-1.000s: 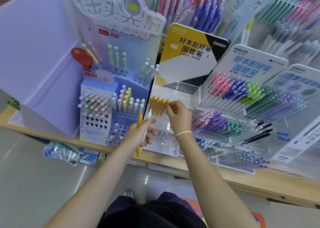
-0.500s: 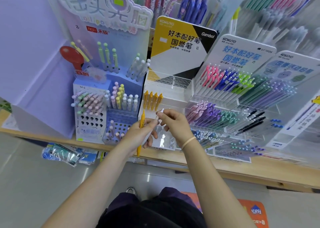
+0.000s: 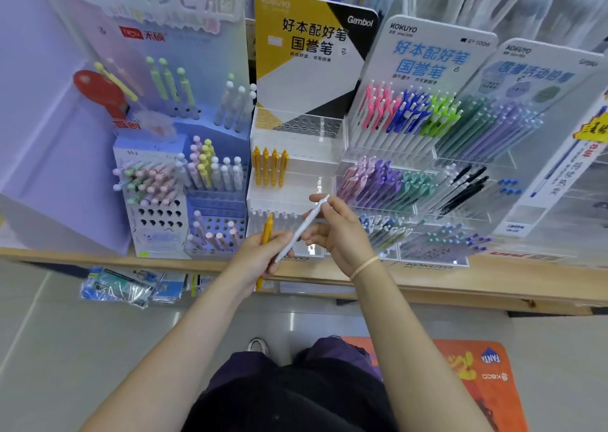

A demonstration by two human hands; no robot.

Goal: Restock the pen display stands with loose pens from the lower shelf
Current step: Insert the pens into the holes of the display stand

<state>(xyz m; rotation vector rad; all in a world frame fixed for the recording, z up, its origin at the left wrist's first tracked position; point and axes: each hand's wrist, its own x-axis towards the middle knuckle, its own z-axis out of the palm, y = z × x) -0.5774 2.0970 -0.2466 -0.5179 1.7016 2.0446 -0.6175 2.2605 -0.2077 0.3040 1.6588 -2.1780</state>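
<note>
Item: white pen (image 3: pixel 301 229), pinched near its cap end by the right hand (image 3: pixel 340 231), lower barrel lying across the left hand (image 3: pixel 260 254), whose fingers curl round a yellow pen (image 3: pixel 265 250); both held just above the wooden shelf's front edge (image 3: pixel 427 287). Destination: clear Kokuyo acrylic stand (image 3: pixel 296 155), four yellow pens (image 3: pixel 270 168) at its middle tier's left end. Handling advice: lift the white pen free, tip downward, seat it upright in a vacant hole.

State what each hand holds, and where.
Left hand grips a yellow pen mid-barrel and the white pen's lower end; right hand pinches its top.
</note>
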